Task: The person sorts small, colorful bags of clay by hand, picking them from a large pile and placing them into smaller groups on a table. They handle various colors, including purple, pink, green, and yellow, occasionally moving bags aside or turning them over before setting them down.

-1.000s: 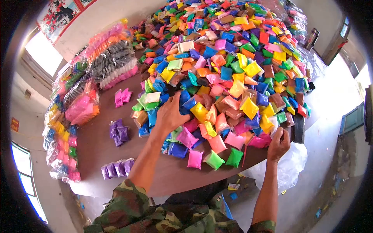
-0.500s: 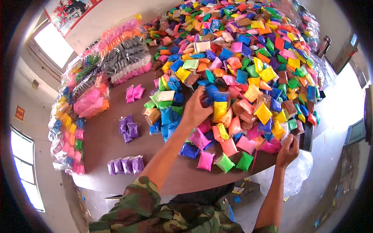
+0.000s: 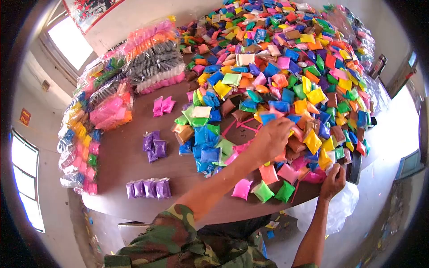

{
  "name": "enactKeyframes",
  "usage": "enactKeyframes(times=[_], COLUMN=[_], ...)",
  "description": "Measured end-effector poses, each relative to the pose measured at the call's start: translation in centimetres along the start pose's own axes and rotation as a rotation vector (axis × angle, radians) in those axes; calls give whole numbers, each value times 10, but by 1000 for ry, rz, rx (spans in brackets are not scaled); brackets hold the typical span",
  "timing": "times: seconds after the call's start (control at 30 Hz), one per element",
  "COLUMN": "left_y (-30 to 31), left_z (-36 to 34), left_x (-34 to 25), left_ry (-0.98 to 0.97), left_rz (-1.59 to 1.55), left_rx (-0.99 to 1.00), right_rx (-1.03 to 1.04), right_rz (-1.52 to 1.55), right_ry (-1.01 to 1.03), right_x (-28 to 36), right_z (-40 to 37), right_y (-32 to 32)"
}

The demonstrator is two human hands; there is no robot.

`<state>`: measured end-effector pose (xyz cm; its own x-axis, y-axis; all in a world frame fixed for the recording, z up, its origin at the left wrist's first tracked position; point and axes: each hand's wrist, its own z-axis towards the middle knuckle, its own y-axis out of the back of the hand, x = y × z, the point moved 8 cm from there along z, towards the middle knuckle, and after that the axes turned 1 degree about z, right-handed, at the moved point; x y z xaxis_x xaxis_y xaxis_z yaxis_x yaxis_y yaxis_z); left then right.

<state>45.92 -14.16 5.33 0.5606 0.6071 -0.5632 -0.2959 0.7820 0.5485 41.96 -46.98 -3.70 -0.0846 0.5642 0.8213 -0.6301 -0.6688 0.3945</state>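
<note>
A big heap of small coloured packets (image 3: 286,67) covers the far and right part of a brown round table (image 3: 129,165). My left hand (image 3: 272,138) reaches across into the heap's near side, fingers curled over packets with a blue packet (image 3: 268,118) at the fingertips. Left of it is a bare patch with thin pink strips (image 3: 243,127). My right hand (image 3: 333,181) is closed at the table's front right edge, pinching where a white plastic bag (image 3: 342,207) hangs below. A pink packet (image 3: 241,189) and green packets (image 3: 273,192) lie near the front edge.
Sorted purple packets sit in a row (image 3: 149,189) and a cluster (image 3: 153,146); a few pink packets (image 3: 163,105) lie farther back. Large clear bags of bundled packets (image 3: 107,107) line the left rim. A dark flat object (image 3: 355,166) lies at the right edge.
My left hand has swept from the heap's left side to the right, taking packets with it and baring a patch of table. My right hand stays at the table edge.
</note>
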Motion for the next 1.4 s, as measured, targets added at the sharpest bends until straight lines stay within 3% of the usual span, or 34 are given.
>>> enactKeyframes(times=[0.07,0.3,0.37,0.43,0.53,0.63,0.73,0.9,1.0,1.03,1.13,1.17,1.27,1.4], left_y=[11,63,101,134,165,165,148,145,149,154,160,162,157,130], left_z=[-5,-35,-35,-29,-10,10,26,53,67,75,85,88,91,98], left_x=[-22,15,41,74,109,126,146,185,219,221,251,250,256,254], left_ry=[2,165,410,529,470,240,266,406,322,191,508,431,498,665], left_rz=[-34,66,7,22,461,770,945,899,791,730,403,350,348,-136], left_rx=[45,65,-5,-69,21,-26,98,179,165,95,277,139,-36,-27], right_rx=[3,-8,-10,-17,-21,-42,31,-27,-28,-21,-4,-11,-22,-16], right_rz=[14,42,32,42,56,79,24,41,75,81,61,56,40,27], right_ry=[-5,12,13,6,9,-14,-80,-42,-56,-61,-90,-90,-81,-89], right_x=[0,3,2,0,4,3,-8,-3,-6,-7,-11,-9,-4,-6], right_z=[1,-3,-1,-1,-1,-2,-1,-3,-4,-4,-5,-5,-5,-5], right_y=[0,1,1,-1,-1,-1,-1,0,0,0,1,2,2,3])
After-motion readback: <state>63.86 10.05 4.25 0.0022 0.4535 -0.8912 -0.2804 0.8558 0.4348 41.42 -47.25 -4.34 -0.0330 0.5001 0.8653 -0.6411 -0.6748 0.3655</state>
